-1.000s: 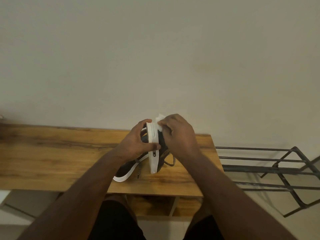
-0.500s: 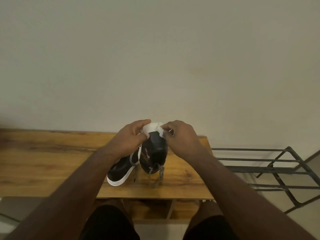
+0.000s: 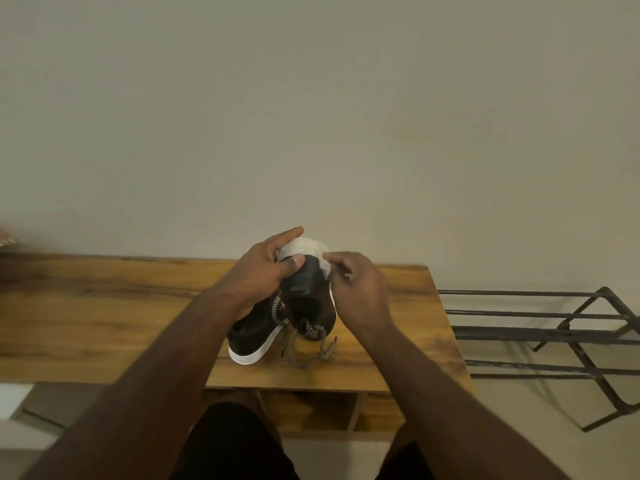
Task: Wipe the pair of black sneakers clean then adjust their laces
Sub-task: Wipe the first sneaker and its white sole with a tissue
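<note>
Gripping: left hand [image 3: 263,268] clasps raised black white-soled sneaker [image 3: 306,289]
Pinching: right hand [image 3: 360,292] holds white tissue [image 3: 325,266]
Below hands: second black sneaker [image 3: 252,336], wooden table [image 3: 104,317]
Right: black metal rack [image 3: 554,334]

Dim, warm and yellowish throughout, with no lamp in sight. Soft and slightly smeared around the right hand [image 3: 360,292], sharper on the left hand [image 3: 263,271]. Faint shadow cast on the wooden table [image 3: 104,323] just beneath the dangling laces [image 3: 311,344]. Darkest in the recess under that table. Blurred at the table's far left end. Bowed and stretched toward the edges, most plainly in the metal rack [image 3: 540,330] to the table's right. No glare anywhere.
</note>
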